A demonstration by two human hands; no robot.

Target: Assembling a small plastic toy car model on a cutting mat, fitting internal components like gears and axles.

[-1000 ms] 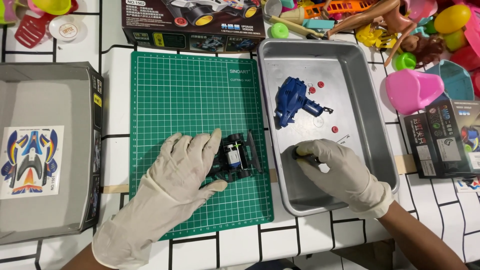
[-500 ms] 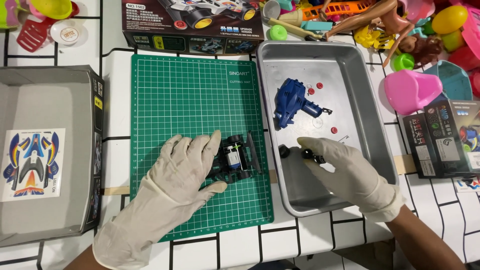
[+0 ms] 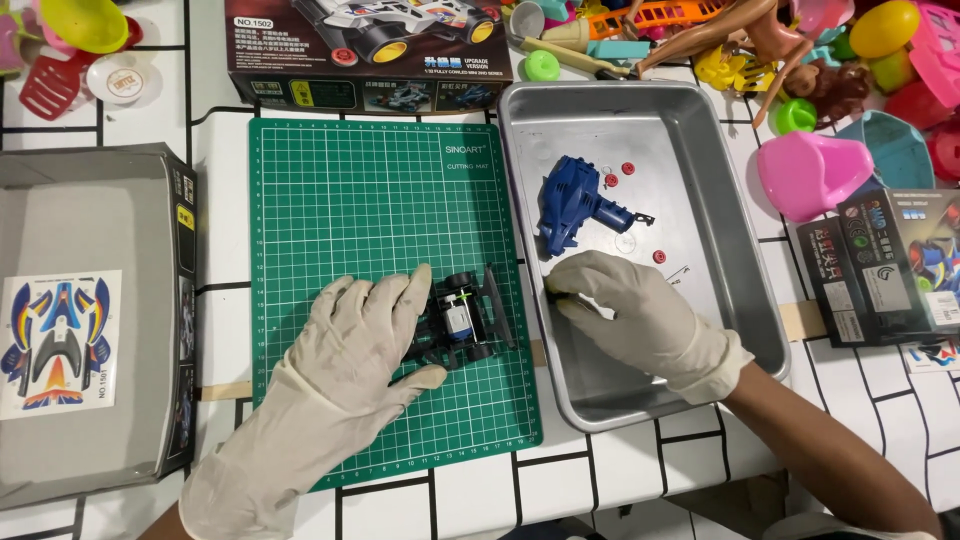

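A white tiled tabletop (image 3: 150,130) carries everything, with a heap of bright plastic toys (image 3: 800,60) along its far right edge. At the left lies an open grey box lid (image 3: 90,230) with a sticker sheet (image 3: 55,340) inside it. In the middle is a green cutting mat (image 3: 390,210), and beyond it a dark kit box (image 3: 370,45) with a picture of a racing car. Right of the mat stands a metal tray (image 3: 720,230); a blue car body (image 3: 575,205) lies in it with a few small red round parts (image 3: 660,256) scattered near.

The left hand (image 3: 350,345), in a white glove, rests on the mat with fingers spread and thumb out, pressing against the left side of a small black car chassis (image 3: 462,320), which sits near the mat's right edge. The right hand (image 3: 630,310), also gloved, is inside the tray at its left wall, fingertips pinched together on a small dark part (image 3: 553,296); what that part is cannot be told.
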